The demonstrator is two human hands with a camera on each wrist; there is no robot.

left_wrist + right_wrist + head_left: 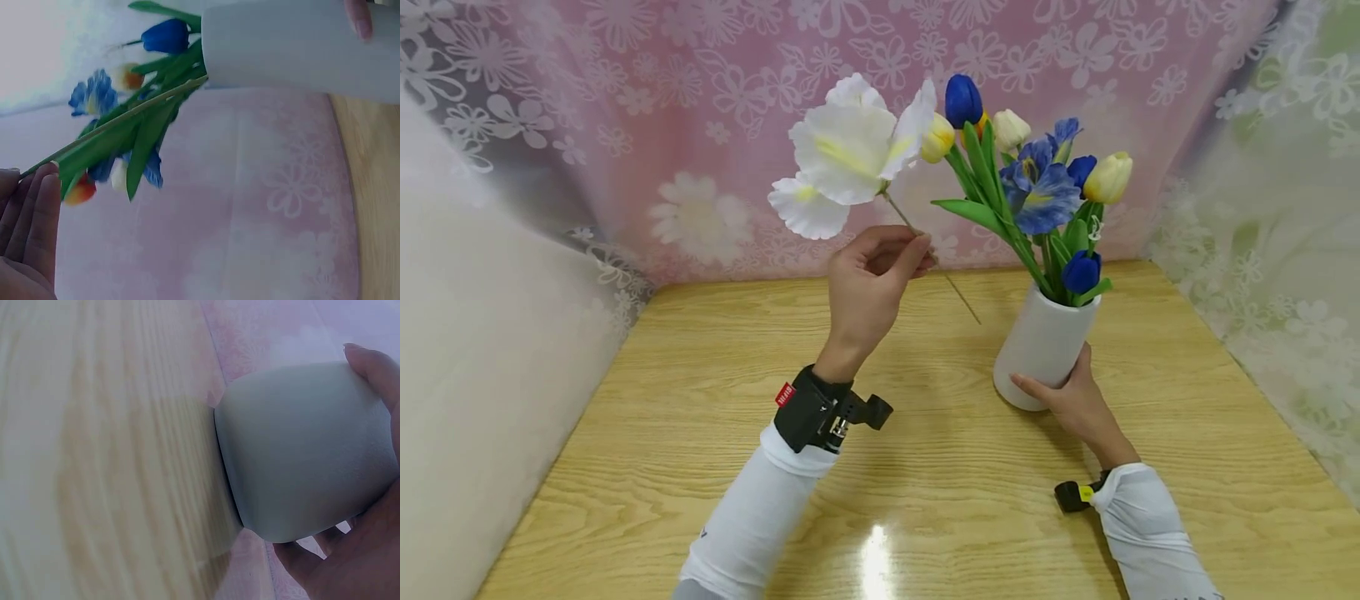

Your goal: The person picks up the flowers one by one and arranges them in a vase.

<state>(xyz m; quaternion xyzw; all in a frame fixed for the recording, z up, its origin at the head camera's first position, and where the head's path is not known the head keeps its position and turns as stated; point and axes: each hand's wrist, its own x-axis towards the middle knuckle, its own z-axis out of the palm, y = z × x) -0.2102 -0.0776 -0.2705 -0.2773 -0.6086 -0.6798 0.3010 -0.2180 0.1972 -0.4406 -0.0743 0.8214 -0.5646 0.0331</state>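
My left hand pinches the thin stem of a white artificial iris between thumb and fingers. The bloom hangs left above the hand, and the stem's bare lower end points down right, short of the vase in the head view. My right hand grips the lower part of a white vase, thumb on the near side; in the right wrist view, its fingers curl round the far side. Out of the vase rise a blue iris, several blue tulips, cream tulips and green leaves.
Both hands work over a wood-grain table. Behind it hangs a pink floral curtain, with pale patterned cloth along the right and a white sheet along the left.
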